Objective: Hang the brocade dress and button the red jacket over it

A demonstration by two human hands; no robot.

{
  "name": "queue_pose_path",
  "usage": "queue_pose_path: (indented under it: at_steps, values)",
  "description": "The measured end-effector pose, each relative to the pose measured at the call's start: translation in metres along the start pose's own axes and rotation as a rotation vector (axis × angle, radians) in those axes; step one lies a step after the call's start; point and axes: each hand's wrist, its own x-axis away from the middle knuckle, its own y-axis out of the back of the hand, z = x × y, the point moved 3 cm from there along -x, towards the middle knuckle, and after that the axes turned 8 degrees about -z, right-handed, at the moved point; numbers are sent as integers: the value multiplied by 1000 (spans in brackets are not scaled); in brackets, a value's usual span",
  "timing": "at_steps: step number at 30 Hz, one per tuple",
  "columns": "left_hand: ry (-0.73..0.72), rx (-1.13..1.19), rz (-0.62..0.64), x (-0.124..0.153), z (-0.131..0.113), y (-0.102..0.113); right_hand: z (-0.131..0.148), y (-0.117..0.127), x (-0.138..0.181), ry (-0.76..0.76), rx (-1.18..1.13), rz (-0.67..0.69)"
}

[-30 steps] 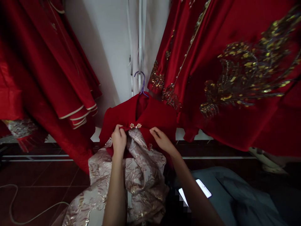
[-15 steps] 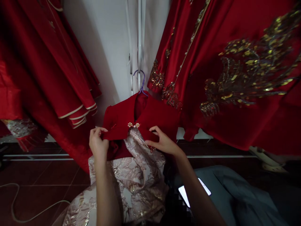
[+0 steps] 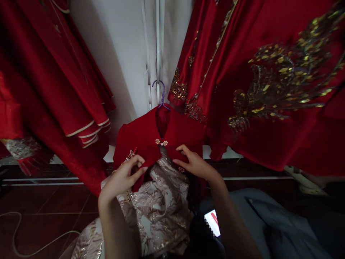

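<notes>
A short red jacket (image 3: 185, 133) hangs in front of me on a purple hanger (image 3: 162, 97). A small pearl-and-gold flower clasp (image 3: 161, 142) joins its front below the neck opening. My left hand (image 3: 128, 176) pinches the lower edge of the left-side front panel between thumb and fingers. Beside it, a beaded ornament (image 3: 131, 154) shows on the cloth. With thumb and fingers, my right hand (image 3: 194, 163) grips the other front panel, near a small beaded flower (image 3: 181, 169). Below and behind the jacket, a pale pink brocade fabric (image 3: 161, 208) lies in folds.
Red garments with pale trim (image 3: 81, 131) hang at left. On the right hangs red clothing with gold sequin embroidery (image 3: 280, 79). Metal rails (image 3: 159, 43) stand by the white wall. A lit screen (image 3: 212, 222) lies low right; a cable (image 3: 45, 244) crosses the tiled floor.
My left hand has moved right and slightly down, shifting its hold inward along the jacket's edge and uncovering the beaded ornament. My right hand has moved slightly right. The clasp has shifted right.
</notes>
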Motion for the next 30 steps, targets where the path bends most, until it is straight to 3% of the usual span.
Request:
queue_pose_path:
  at_steps: [4, 6, 9, 12, 15, 18, 20, 24, 26, 30]
  values:
    - [26, 105, 95, -25, 11, -42, -10, 13, -2, -34, 8, -103]
    - [21, 132, 17, -44, 26, -70, -14, 17, -3, -50, -64, -123]
    - [76, 132, -232, -69, 53, -105, -14, 17, -6, -99, -269, -175]
    - [188, 371, -251, -80, 68, -123, -11, 9, -12, -193, -457, -287]
    - [312, 758, -116, -81, 72, -121, -6, -8, -18, -212, -552, -328]
    - [388, 949, -107, -79, 74, -113, -3, -31, -22, -106, -579, -162]
    - [380, 914, -186, -77, 77, -110, -5, -44, -22, -33, -539, -77]
    - [232, 710, -343, -75, 78, -107, -16, -55, -20, 57, -262, -116]
    - [184, 621, -479, -74, 78, -102, -20, -58, -19, 94, -137, -124]
    - [166, 404, -986, -66, 80, -83, -27, -60, -16, 71, 14, -11]
